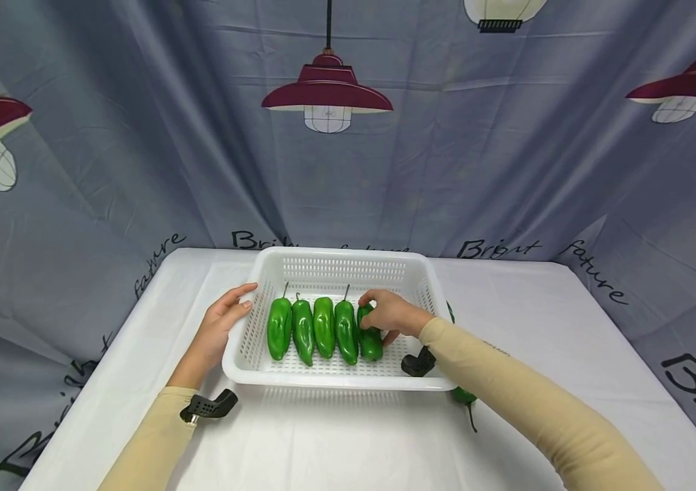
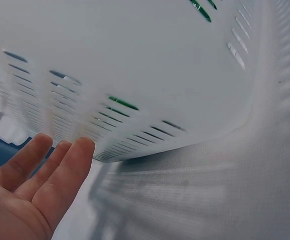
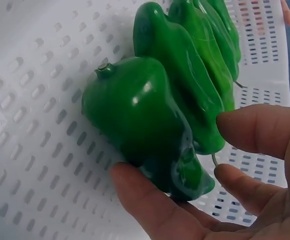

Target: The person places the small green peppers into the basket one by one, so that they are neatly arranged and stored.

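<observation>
A white perforated plastic basket [image 1: 348, 383] holds several green peppers lying side by side in a row. My right hand [image 1: 392, 315] reaches into it over the pepper at the row's right end [image 1: 372, 346]. In the right wrist view that pepper [image 3: 129, 107] rests on the basket floor, blunt end toward the camera, with spread fingertips around its narrow end. The neighbouring pepper [image 3: 177, 70] lies close alongside. My left hand [image 1: 215, 332] is at the basket's left rim, fingertips right by it. Its fingers [image 2: 67, 175] look fairly straight in the left wrist view.
Partly behind the basket's right side and my right sleeve, a green pepper [image 1: 463, 395] with a long stem lies on the white table [image 1: 323, 443]. Another bit of green [image 1: 450, 312] shows farther back. A grey curtain [image 1: 348, 184] printed with lamps hangs behind the table.
</observation>
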Tool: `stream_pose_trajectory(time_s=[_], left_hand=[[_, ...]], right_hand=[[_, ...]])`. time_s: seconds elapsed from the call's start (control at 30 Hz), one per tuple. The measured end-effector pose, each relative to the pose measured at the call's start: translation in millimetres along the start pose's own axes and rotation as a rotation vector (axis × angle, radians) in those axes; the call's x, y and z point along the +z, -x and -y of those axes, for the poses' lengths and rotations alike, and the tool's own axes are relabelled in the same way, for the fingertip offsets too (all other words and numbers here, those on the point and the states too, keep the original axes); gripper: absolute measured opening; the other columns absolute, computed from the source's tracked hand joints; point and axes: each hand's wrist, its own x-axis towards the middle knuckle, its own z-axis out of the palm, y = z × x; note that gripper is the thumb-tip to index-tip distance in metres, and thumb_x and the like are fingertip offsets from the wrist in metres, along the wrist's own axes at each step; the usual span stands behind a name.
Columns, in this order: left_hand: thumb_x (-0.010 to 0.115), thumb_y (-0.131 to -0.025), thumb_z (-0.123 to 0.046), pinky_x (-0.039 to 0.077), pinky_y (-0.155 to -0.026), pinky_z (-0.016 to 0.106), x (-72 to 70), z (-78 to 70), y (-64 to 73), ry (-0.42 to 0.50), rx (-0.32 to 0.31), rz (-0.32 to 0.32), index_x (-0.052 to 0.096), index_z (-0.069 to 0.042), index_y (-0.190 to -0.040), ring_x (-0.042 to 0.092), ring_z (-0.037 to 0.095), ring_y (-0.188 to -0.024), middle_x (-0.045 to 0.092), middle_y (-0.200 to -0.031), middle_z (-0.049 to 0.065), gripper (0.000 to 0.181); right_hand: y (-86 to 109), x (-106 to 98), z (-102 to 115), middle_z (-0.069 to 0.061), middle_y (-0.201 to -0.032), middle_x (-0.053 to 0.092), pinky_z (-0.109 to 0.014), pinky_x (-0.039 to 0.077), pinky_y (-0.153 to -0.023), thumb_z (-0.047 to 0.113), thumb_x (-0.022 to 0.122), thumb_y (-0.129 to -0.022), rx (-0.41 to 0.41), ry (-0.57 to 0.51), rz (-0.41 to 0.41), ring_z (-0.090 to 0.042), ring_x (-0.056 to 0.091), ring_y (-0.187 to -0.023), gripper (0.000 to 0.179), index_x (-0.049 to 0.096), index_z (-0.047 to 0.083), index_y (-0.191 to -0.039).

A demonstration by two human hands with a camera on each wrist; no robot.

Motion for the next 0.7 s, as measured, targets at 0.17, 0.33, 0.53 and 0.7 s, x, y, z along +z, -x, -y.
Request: stream_pose_trajectory(time_s=[0.17,0.33,0.53,0.7], left_hand=[[0.048,-0.103,-0.022,0.060,-0.083,0.028,0.2,-0.4,0.7,-0.007,0.000,-0.003,0.041,-0.005,-0.144,0.064,0.011,-0.103,0.044,-0.131,0.010,0.044],[0.047,-0.103,-0.022,0.060,-0.083,0.028,0.8,-1.3,2.0,-0.015,-0.008,-0.008,0.040,-0.006,-0.144,0.065,0.009,-0.102,0.044,-0.131,0.009,0.044],[0.048,-0.103,-0.023,0.060,-0.083,0.028,1.0,-1.8,2.7,-0.013,-0.008,-0.004,0.041,-0.007,-0.144,0.065,0.010,-0.102,0.045,-0.127,0.005,0.044],[0.048,-0.103,-0.024,0.060,-0.082,0.029,0.7,-1.4,2.3,-0.004,-0.001,0.005,0.043,-0.009,-0.143,0.065,0.010,-0.102,0.047,-0.126,0.003,0.043]], right_hand=[[1.4,-5,0,-0.020,-0.129,0.054,-0.043,0.062,-0.059,0.007,0.067,-0.087,-0.012,0.002,-0.015,-0.030,0.064,-0.102,0.053,0.050,0.008,-0.137],[5.4,-15,1,-0.017,-0.113,0.058,-0.042,0.062,-0.060,0.007,0.066,-0.088,-0.023,-0.024,-0.005,-0.031,0.060,-0.098,0.051,0.049,0.009,-0.137],[16.3,-38,5,-0.020,-0.129,0.052,-0.040,0.062,-0.065,0.010,0.064,-0.092,-0.057,-0.036,0.022,-0.040,0.055,-0.113,0.051,0.047,0.009,-0.139],[28.5,-66,7,-0.021,-0.133,0.052,-0.041,0.062,-0.071,0.013,0.063,-0.092,-0.088,-0.072,0.024,-0.034,0.057,-0.105,0.051,0.045,0.009,-0.140]])
